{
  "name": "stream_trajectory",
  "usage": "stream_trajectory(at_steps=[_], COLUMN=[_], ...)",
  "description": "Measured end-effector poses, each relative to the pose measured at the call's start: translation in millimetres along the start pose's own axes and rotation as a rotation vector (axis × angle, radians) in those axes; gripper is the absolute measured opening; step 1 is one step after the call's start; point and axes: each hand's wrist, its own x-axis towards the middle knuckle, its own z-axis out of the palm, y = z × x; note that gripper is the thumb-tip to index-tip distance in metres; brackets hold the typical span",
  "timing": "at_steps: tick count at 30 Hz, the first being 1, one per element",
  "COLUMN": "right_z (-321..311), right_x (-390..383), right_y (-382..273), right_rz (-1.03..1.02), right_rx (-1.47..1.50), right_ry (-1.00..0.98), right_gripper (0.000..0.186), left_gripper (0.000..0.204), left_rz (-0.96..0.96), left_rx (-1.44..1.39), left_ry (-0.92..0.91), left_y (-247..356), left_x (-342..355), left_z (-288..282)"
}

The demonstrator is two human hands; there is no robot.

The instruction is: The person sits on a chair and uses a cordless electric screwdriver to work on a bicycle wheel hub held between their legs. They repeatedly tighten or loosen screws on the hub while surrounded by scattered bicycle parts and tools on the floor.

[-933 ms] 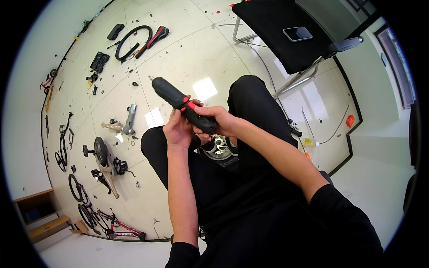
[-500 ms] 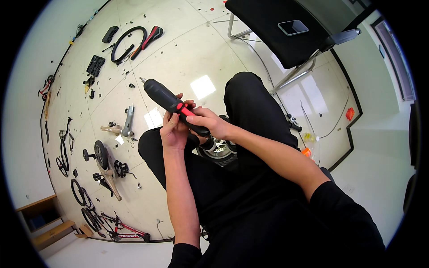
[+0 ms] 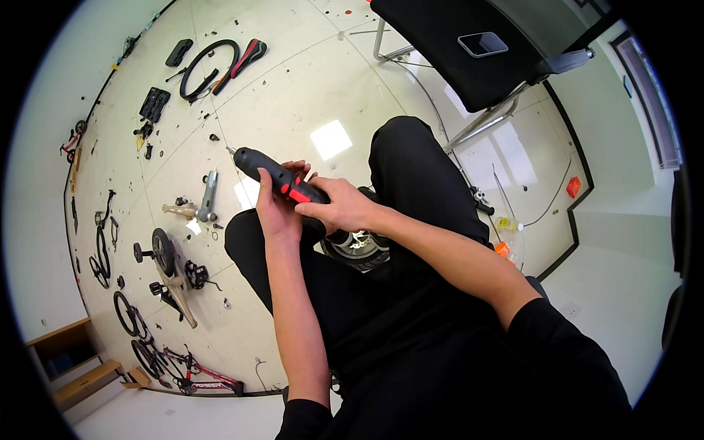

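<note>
Above my lap I hold a cordless screwdriver (image 3: 265, 168), black with red parts, its metal bit pointing to the far left. My left hand (image 3: 281, 213) cradles the middle of the body, thumb on the near side and fingertips showing beyond it. Around the rear end, by the red part, my right hand (image 3: 343, 207) is closed, its thumb lying along the near side. The palm-side contact of both hands is partly hidden by the tool. Below them, between my knees, a small wheel (image 3: 358, 258) with a black tyre is partly covered by my legs.
A black chair (image 3: 469, 77) with a phone (image 3: 482, 45) on it stands at far right. Left on the floor lie a metal bracket (image 3: 209, 196), a wheel assembly (image 3: 163, 253), a tyre (image 3: 186, 81), a saddle (image 3: 249, 57), a tool case (image 3: 155, 104) and a red bike frame (image 3: 209, 381).
The screwdriver has turned in my hands, and its rear end now lies deeper in my right hand. My left thumb has moved up along the body; my right hand has shifted slightly left.
</note>
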Motion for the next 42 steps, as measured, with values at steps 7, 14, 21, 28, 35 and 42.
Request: stream_trajectory(at_steps=[7, 14, 21, 28, 35, 42], right_z=[5, 6, 4, 1, -3, -6], right_x=[8, 14, 15, 12, 12, 6], right_y=[8, 16, 18, 13, 13, 5], right_rz=[0.066, 0.086, 0.057, 0.11, 0.159, 0.198], right_rx=[0.346, 0.553, 0.566, 0.55, 0.505, 0.548], right_ry=[-0.049, -0.057, -0.052, -0.057, -0.082, -0.105], right_gripper=[0.043, 0.038, 0.04, 0.047, 0.051, 0.054], left_gripper=[0.048, 0.041, 0.051, 0.05, 0.05, 0.036], left_rz=[0.006, 0.01, 0.06, -0.022, -0.044, -0.027], left_rx=[0.151, 0.349, 0.327, 0.281, 0.291, 0.333], left_ry=[-0.008, -0.088, -0.087, -0.088, -0.085, -0.055], left_y=[-2, -2, -5, -3, -2, -2], left_x=[2, 2, -1, -1, -3, -1], left_z=[-6, -8, 5, 3, 3, -4])
